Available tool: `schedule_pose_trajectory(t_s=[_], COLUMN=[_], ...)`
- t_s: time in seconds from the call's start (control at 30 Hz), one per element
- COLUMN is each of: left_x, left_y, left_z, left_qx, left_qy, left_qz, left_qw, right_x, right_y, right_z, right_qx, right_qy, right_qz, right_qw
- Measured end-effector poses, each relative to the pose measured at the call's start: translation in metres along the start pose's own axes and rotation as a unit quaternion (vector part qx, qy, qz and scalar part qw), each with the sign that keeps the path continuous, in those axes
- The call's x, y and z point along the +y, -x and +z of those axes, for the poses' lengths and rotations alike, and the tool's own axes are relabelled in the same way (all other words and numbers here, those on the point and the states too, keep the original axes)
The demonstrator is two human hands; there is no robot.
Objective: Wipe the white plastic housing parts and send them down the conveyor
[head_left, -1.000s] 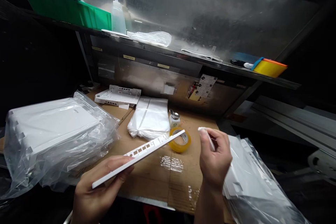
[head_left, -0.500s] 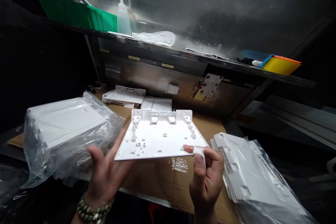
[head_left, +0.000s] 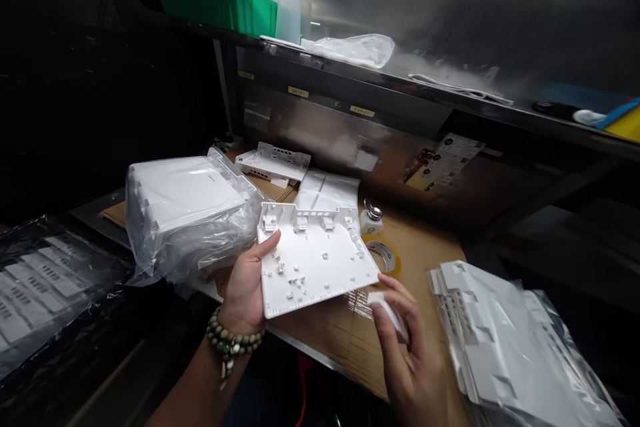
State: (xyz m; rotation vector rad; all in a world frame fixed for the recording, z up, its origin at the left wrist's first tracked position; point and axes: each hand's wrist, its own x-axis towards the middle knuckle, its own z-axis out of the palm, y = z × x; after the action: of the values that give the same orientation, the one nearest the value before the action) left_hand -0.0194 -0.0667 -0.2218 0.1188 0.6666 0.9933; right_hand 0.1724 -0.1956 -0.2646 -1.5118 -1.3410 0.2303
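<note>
A white plastic housing cover (head_left: 320, 267) is tilted toward me, its inner side up, with clips and small posts along the edges. My left hand (head_left: 247, 280) grips its left edge, the thumb lying over the inner face and the other fingers hidden beneath. Pinched between the thumb and fingers of my right hand (head_left: 407, 333) is a small white piece, apparently a folded cloth (head_left: 393, 317). The index fingertip of that hand meets the cover's lower right corner.
Bagged white covers (head_left: 175, 197) are stacked at left, more bagged covers (head_left: 505, 333) at right. Behind my work stand a pump bottle (head_left: 371, 219), yellow tape roll (head_left: 393, 257) and another white housing (head_left: 275, 163). A metal shelf (head_left: 350, 70) holds a green bin (head_left: 215, 3) and a nozzle bottle (head_left: 289, 10).
My left hand has gone from open under the cover to gripping its left edge. The cover has turned, and my right hand has slid to its corner. The view has swung left.
</note>
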Motion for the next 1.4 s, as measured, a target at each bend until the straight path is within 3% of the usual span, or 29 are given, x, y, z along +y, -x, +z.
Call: schedule_pose_trajectory(t_s=[0.13,0.23,0.33,0.7,0.87,1.03,1.2,1.33,1.4], left_x=[-0.009,-0.013,-0.012,-0.011,0.013,0.035,0.038,0.043,0.047], left_y=[0.005,0.008,0.009,0.007,0.010,0.012,0.008,0.006,0.004], left_z=[0.006,0.009,0.007,0.001,-0.012,-0.033,-0.041,-0.048,-0.054], left_qx=[-0.009,-0.025,-0.026,-0.028,-0.016,-0.079,-0.092,-0.056,-0.044], left_qy=[-0.035,-0.044,-0.047,-0.036,-0.039,0.022,0.050,0.003,-0.039], left_qz=[0.141,0.145,0.145,0.156,0.157,0.092,0.048,-0.017,-0.016], left_qw=[0.989,0.988,0.988,0.987,0.987,0.992,0.993,0.998,0.998], right_x=[-0.038,-0.057,-0.061,-0.061,-0.027,0.001,0.010,0.012,0.016], right_y=[0.007,0.009,0.008,0.009,-0.005,-0.016,-0.020,-0.019,-0.018], right_z=[0.026,0.050,0.061,0.065,0.036,-0.002,-0.008,-0.010,-0.009], right_qx=[-0.011,-0.045,-0.064,-0.049,0.017,0.135,0.111,0.128,0.111], right_qy=[0.020,-0.009,0.006,0.025,0.085,0.142,0.143,0.116,0.098], right_qz=[-0.151,-0.208,-0.226,-0.210,-0.145,-0.090,-0.079,-0.059,-0.063], right_qw=[0.988,0.977,0.972,0.976,0.986,0.977,0.980,0.983,0.987])
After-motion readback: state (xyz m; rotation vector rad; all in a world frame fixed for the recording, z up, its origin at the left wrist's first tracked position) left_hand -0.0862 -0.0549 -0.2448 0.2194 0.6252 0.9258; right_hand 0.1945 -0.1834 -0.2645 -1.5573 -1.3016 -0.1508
